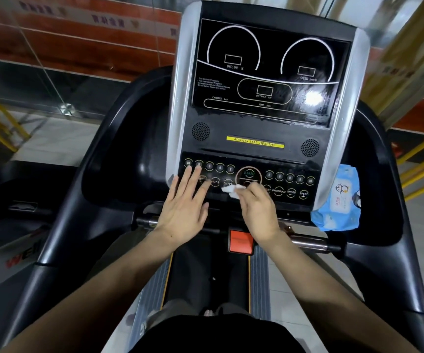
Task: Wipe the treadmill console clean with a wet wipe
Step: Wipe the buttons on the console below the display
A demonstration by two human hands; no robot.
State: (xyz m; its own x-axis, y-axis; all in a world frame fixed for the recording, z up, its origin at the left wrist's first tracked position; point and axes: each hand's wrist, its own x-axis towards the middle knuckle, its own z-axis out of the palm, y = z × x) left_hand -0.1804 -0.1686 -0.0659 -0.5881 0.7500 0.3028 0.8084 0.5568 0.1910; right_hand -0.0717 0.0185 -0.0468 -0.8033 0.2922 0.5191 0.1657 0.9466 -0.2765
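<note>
White wet wipe (230,191): crumpled, pressed on the button panel just below and left of the round START button (248,173), beside the ENTER key.
Right hand (258,212): fingers curled over the wipe, pinching it against the panel; grip closed on the wipe, directly below the START button.
Left hand (184,208): fingers straight and spread, grip open and holding nothing; fingertips lie on the panel left of the START button, over the first numbered keys and near the MODE key.
Treadmill console (264,138): black face with grey side rails; dark display above the START button with INCLINE, SPEED, DISTANCE, CALORIES and TIME markings; streaky marks and a bright glare spot on its lower right.
Yellow strip (255,142): between the display and the START button, reading ALWAYS STAY HEALTHY, with a round speaker grille at each end.
Blue wipe pack (338,202): right of the START button, leaning at the console's right rail in the side tray.
Red-orange safety tab (241,241): below the START button, between the two forearms.
Metal grip bars (307,242): below the START button, running left and right behind the wrists.
</note>
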